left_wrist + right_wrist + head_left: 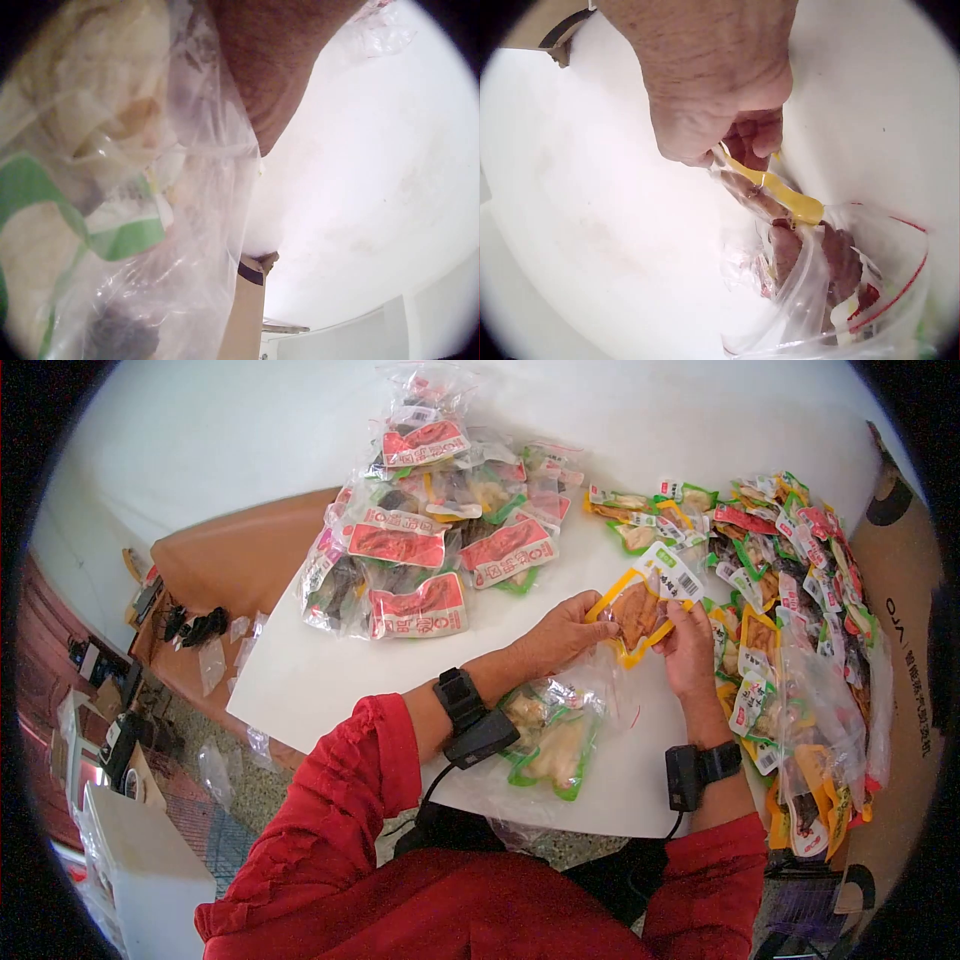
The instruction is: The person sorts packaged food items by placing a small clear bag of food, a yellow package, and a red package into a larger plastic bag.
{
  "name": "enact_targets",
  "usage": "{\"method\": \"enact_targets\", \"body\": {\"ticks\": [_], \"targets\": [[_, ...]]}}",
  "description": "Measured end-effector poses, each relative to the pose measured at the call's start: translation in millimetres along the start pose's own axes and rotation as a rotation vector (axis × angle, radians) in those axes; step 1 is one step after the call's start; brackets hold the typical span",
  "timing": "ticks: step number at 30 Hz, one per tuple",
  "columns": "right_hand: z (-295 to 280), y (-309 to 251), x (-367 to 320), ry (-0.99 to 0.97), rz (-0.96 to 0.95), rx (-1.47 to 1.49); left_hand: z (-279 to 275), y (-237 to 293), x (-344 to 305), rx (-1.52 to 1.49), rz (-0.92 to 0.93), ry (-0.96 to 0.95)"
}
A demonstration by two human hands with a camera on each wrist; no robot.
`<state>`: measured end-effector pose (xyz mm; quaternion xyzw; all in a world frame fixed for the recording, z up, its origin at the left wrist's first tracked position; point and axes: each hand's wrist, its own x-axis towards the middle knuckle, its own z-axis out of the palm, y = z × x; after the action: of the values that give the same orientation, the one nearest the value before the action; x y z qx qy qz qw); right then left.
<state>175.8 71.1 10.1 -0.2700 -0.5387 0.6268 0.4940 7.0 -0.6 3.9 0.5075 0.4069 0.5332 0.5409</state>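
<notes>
Both hands hold a yellow-edged food packet (636,618) with brown contents behind its clear window and a white printed top. My left hand (556,634) pinches its left edge, thumb toward the front. On the opposite edge, my right hand (690,652) grips it with curled fingers. Below them, on the white table (300,685), lies a clear plastic bag (199,247) with green-edged packets (553,757) of pale food inside. The bag's red-lined mouth (911,289) shows beside the left hand in the right wrist view.
Filled clear bags with red labels (415,605) are piled at the back left. Loose packets (790,575) heap along the right side, beside a cardboard box (900,640). A brown bench (235,540) stands beyond the table's left edge.
</notes>
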Motion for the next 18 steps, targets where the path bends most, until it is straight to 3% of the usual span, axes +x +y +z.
{"method": "enact_targets", "body": {"ticks": [14,18], "targets": [[-7.3,4.7,6.0,0.054,-0.014,-0.037,-5.1,-15.4,7.4,-0.078,0.059,-0.020],[-13.3,1.8,8.1,0.114,-0.054,-0.074,-7.0,4.2,2.7,0.101,0.030,0.021]]}}
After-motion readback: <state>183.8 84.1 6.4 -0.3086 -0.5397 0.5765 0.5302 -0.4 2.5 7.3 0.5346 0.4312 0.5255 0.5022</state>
